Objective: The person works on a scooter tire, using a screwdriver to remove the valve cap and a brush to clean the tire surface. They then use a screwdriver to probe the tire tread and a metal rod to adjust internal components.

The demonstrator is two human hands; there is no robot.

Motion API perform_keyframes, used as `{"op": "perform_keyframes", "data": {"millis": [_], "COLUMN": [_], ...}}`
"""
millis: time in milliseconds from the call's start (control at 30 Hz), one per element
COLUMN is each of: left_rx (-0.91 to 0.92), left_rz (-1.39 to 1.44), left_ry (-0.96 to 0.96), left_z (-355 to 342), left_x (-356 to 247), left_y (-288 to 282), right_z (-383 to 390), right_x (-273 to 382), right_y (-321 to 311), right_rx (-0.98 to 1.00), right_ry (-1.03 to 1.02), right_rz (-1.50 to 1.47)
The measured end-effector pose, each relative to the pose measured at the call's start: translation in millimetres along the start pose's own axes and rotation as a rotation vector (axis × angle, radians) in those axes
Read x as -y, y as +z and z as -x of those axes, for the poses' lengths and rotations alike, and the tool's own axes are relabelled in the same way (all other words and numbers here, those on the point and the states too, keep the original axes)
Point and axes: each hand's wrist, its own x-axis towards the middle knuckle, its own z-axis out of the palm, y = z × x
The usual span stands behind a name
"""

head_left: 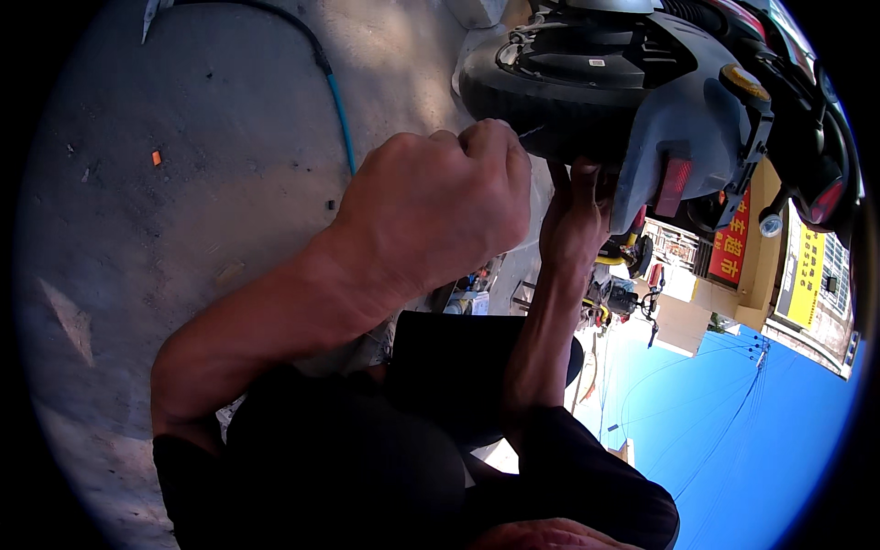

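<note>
My left hand (440, 197) is closed in a fist in front of the scooter's wheel. A thin, light-coloured sliver (532, 131) shows between the fist and the black tyre (513, 96); I cannot make out what it is or what the fingers hold. Up against the tyre's near side, next to the grey mudguard (646, 137), is my right hand (579, 215). Its fingertips go into shadow there, so their grip is hidden. The mudguard carries a red reflector (674, 183) and an orange round reflector (744, 82).
A black and teal hose (339, 115) lies on the grey concrete ground (174, 220) at the left, with an orange scrap (157, 158) farther left. Other parked two-wheelers (623, 298) and a red shop sign (731, 238) stand behind, at the right.
</note>
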Motion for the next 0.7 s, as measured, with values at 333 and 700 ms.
{"op": "perform_keyframes", "data": {"millis": [333,700], "left_rx": [0.393,0.088], "left_rz": [1.355,-0.084], "left_ry": [-0.726,0.168], "left_z": [-22,-22], "left_x": [25,17], "left_y": [-19,-18], "right_z": [3,1], "right_x": [0,2], "right_y": [-2,1], "right_rx": [0.007,0.020], "right_ry": [0.151,0.202], "right_rz": [-0.216,-0.200]}}
